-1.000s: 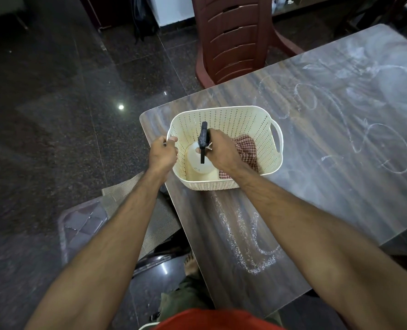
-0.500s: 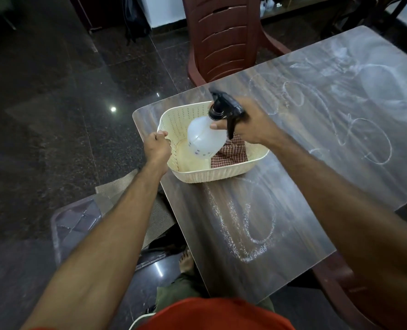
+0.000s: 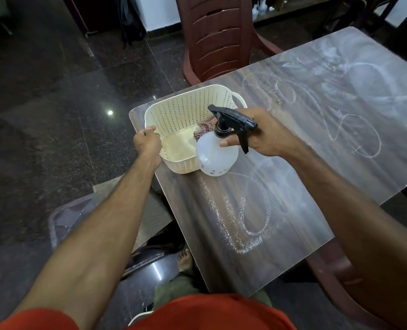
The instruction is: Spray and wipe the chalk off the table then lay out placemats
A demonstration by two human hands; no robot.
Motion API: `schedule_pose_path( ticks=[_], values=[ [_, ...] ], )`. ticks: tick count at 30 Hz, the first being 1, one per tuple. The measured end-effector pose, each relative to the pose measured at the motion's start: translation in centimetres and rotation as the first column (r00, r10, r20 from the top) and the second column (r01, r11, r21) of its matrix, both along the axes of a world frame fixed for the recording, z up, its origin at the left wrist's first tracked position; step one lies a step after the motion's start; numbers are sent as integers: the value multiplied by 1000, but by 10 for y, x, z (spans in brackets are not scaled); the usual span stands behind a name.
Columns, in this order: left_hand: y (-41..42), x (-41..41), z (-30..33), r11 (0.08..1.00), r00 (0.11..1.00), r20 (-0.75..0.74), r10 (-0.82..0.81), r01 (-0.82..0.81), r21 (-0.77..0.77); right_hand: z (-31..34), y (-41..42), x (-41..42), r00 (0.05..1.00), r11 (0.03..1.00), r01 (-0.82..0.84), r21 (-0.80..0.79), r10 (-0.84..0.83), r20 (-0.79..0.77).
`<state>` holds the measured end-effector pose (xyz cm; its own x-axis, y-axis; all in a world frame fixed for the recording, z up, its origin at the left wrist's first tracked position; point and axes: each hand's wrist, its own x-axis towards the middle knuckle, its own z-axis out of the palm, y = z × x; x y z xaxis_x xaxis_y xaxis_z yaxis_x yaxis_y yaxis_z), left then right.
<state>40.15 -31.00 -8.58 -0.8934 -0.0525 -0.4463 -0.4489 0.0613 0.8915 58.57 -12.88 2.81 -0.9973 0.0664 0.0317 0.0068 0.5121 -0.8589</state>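
Behind basket (image 3: 174, 110): brown chair (image 3: 218, 36); checked cloth (image 3: 203, 129) inside.

Home dining room: table (image 3: 316, 144), plastic chair (image 3: 216, 36).

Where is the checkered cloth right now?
In the head view, the checkered cloth lies inside the cream basket, behind the spray bottle.

Your arms are bare from the frame's bottom edge to the wrists, no sleeves over the forearms. Left hand (image 3: 147, 142) and right hand (image 3: 266, 136) carry no gloves, rings, watch or bands that I can see. You wear an orange-red top (image 3: 209, 313), olive-green legwear (image 3: 174, 291) below it. One bare foot (image 3: 184, 258) shows, toes visible, no shoe.
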Motion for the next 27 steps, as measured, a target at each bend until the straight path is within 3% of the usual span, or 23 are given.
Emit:
schedule_pose_path(
  ticks=[4,6,9,12,14,18,22,24,27],
  values=[
    [-8,2,5,999,1000,4,-28,28,24,2,-4,8,999,999,-37,-7,37,26],
    [-12,4,10,999,1000,-28,-9,7,-43,-1,-7,11,996,997,-70,-24,71,58],
    [-26,18,14,951,969,-249,3,-80,-299,-15,-17,17,983,989,-127,-72,135,124],
    [-45,58,5,945,838,-529,-133,-53,-323,-47,-31,23,967,982,-160,-101,177,183],
    [-57,92,-8,936,781,-571,-252,45,-350,-67,-37,25,959,984,-133,-119,158,234],
    [-72,145,-31,860,725,-489,-484,292,-418,-95,-44,24,937,974,-95,-204,157,311],
    [-72,160,-47,639,619,-198,-760,657,-400,-104,-52,23,938,948,-82,-307,178,299],
    [-68,161,-48,574,574,-139,-807,705,-418,-102,-55,22,928,925,-51,-377,183,323],
    [-60,163,-42,568,552,-173,-815,706,-422,-108,-58,23,924,946,-117,-302,216,317]
  ],
)
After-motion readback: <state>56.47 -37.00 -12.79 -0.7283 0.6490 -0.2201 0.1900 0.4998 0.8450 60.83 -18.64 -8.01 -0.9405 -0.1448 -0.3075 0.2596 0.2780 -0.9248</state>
